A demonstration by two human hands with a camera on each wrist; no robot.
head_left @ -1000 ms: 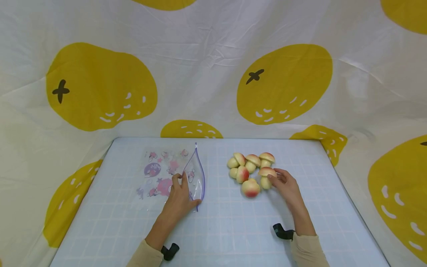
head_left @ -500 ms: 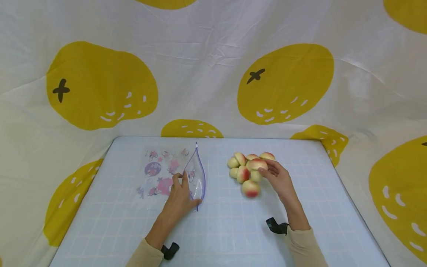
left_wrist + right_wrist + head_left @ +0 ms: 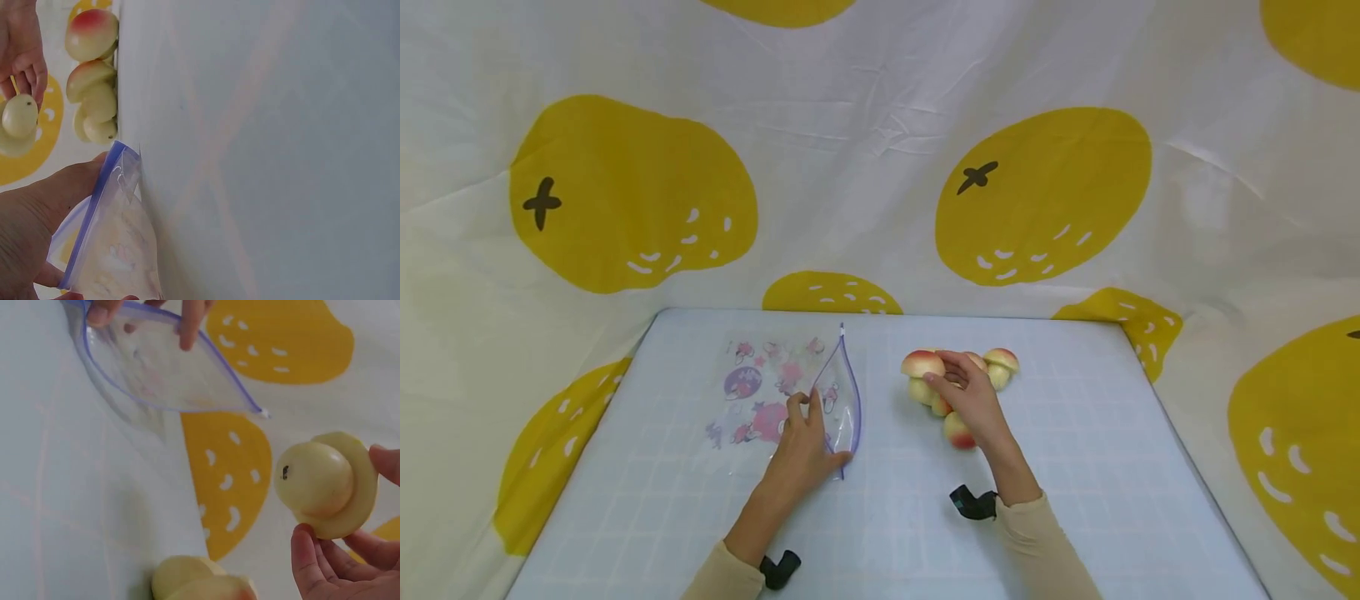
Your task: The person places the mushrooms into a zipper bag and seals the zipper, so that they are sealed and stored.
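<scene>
Firstly, near edge: two beige sleeves (image 3: pixel 724 575), one per arm, and two black wrist units (image 3: pixel 781 570), one per wrist.

Left hand (image 3: pixel 803 450): gripping the mouth of a zip bag (image 3: pixel 766 421), thumb at the near part of the rim, other fingers farther back, digits spread.

Right hand (image 3: pixel 973 396): pinching one mushroom (image 3: pixel 921 375) between thumb and fingertips; raised above the table.

Held mushroom, condition: smooth; cream-yellow stem pointing down; domed cap uppermost, flushed orange-red at the crown, paling toward the rim; small dark mark on the stem's end, seen from the right wrist.

Held mushroom, position: off the table, at the left side of the cluster in the head view, apart from the bag.

Zip bag, condition: one; clear film with pink and purple printed figures; lying on the table, mouth gaping toward the right; edged by a purple zip strip (image 3: pixel 858 400) with one white slider (image 3: pixel 842 331) at the far end.

Loose mushrooms (image 3: pixel 1002 367): counted at five, clustered right of the bag; same cream and red colouring; mostly part-masked by the right hand and held piece, one showing as a sliver.

Mushroom tally: six, one in hand plus five on the table.

Table (image 3: pixel 1112 433): one; pale blue-white, faintly gridded.

Backdrop (image 3: pixel 850 167): creased white cloth, printed with large yellow fruit shapes; dark crosses fully visible on two.
</scene>
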